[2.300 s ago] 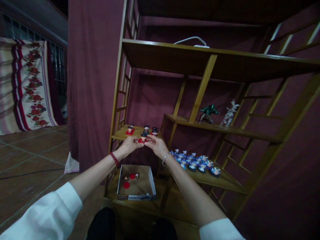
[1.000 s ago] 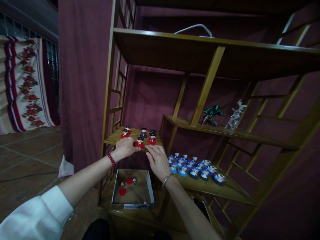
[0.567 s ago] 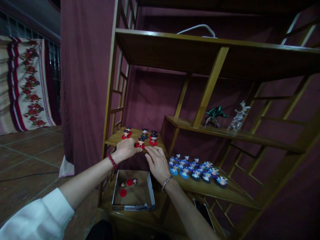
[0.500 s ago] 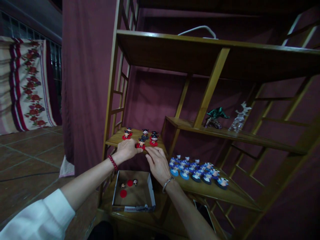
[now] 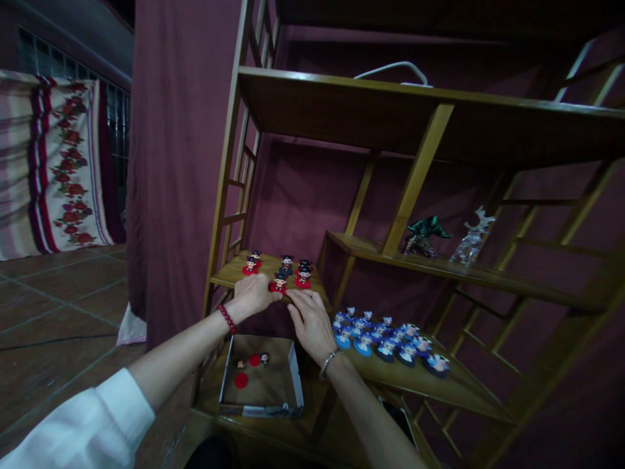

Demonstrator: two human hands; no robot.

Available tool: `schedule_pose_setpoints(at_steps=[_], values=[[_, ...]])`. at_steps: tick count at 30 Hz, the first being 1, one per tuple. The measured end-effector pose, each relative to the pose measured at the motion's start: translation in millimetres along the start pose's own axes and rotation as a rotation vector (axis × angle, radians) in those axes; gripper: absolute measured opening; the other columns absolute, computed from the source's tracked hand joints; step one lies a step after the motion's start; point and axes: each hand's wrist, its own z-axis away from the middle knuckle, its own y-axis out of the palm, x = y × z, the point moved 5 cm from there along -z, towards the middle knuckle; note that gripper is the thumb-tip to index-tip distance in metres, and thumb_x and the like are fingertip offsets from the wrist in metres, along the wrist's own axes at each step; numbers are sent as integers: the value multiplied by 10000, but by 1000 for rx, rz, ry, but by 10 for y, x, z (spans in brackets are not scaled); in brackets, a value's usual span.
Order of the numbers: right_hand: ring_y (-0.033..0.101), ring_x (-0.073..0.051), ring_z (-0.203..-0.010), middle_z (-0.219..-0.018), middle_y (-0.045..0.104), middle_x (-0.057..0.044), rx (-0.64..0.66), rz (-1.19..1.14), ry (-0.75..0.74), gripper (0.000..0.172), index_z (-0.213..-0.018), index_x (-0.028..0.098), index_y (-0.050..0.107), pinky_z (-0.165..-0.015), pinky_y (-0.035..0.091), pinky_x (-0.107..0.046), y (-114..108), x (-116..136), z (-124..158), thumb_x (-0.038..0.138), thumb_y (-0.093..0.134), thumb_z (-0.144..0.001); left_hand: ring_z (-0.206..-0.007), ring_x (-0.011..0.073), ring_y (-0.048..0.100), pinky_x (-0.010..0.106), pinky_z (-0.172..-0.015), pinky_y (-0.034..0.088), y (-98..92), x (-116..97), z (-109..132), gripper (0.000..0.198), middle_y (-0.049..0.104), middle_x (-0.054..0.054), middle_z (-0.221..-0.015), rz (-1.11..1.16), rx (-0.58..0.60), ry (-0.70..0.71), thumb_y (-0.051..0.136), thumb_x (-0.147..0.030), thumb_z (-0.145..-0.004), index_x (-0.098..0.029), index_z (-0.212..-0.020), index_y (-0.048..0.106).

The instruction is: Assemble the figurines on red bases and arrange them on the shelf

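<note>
A small doll figurine with black hair buns and a red base stands at the front edge of the small upper-left shelf. My left hand grips its base from the left, thumb along the front. Fingers stretched out, my right hand lies at the right side of the same base, its fingertips at or very near it. Behind stand several similar figurines: two at the left, one on a dark base in the middle, two at the right.
Below is an open cardboard box with two loose doll pieces and two red discs. Several blue-and-white figurines crowd the lower right shelf. A green figure and a clear figure stand higher. A wooden post divides the shelves.
The view has shifted slightly, so the shelves sit a little lower and further right. Both hands stay at the same figurine, with little visible movement.
</note>
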Motion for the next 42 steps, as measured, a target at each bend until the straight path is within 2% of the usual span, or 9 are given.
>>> schedule_pose_setpoints(at_steps=[20,32,42], values=[[474,-208,-973,-1038,613,-68,-14,-25,21,308,-1076,176,590,-873,428,-385,11,-49,-35,179,388,-844,-874,221,612,288,-689,448,-34,-51,-29,321,673,58,-880,45,14,-25,529,-477,-694,-249,-895,634],[471,-203,-968,-1033,618,-74,22,-24,17,307,-1064,167,602,-881,424,-381,16,-48,-92,202,383,-851,-782,190,623,245,-609,431,73,17,-154,314,678,20,-809,131,29,-1,520,-503,-667,-283,-847,652],[492,-203,-992,-1041,618,-63,43,-24,26,308,-1066,186,603,-897,416,-391,11,-86,-108,206,387,-847,-822,215,621,267,-641,440,50,-1,-144,316,682,45,-844,123,12,-43,527,-508,-668,-262,-820,656]])
